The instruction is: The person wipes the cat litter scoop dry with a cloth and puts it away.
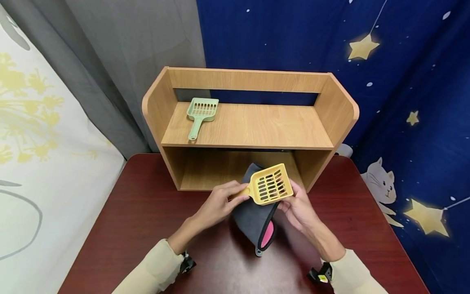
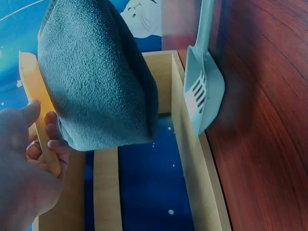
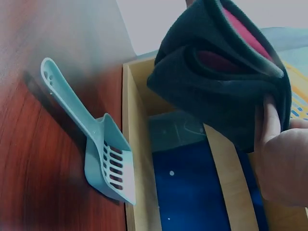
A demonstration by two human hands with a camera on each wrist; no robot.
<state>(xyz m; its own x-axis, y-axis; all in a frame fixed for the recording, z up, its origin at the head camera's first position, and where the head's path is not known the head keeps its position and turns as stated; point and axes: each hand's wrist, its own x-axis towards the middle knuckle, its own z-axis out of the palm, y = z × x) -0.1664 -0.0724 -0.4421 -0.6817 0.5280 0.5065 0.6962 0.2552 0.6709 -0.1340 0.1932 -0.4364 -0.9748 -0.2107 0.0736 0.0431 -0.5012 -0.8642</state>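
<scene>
In the head view my left hand [image 1: 224, 200] pinches the handle of a yellow slotted litter scoop [image 1: 272, 184], thumb on top. Its tray faces up over a dark grey fleece cloth [image 1: 253, 218] with black edging and a pink lining. My right hand [image 1: 299, 208] grips the cloth at the scoop's right edge; the right wrist view shows its fingers pressed into the folded cloth [image 3: 207, 101]. Below the cloth a grey-blue litter scoop [image 3: 108, 159] lies on the table against the shelf's front edge. Only its handle end [image 1: 258, 252] peeks out in the head view.
A two-level wooden shelf [image 1: 249, 126] stands at the back of the dark red table [image 1: 147, 228]. On its upper board, at the left, lies a pale green litter scoop [image 1: 202, 112]. Curtains hang behind, blue with stars [image 1: 363, 47] and plain grey.
</scene>
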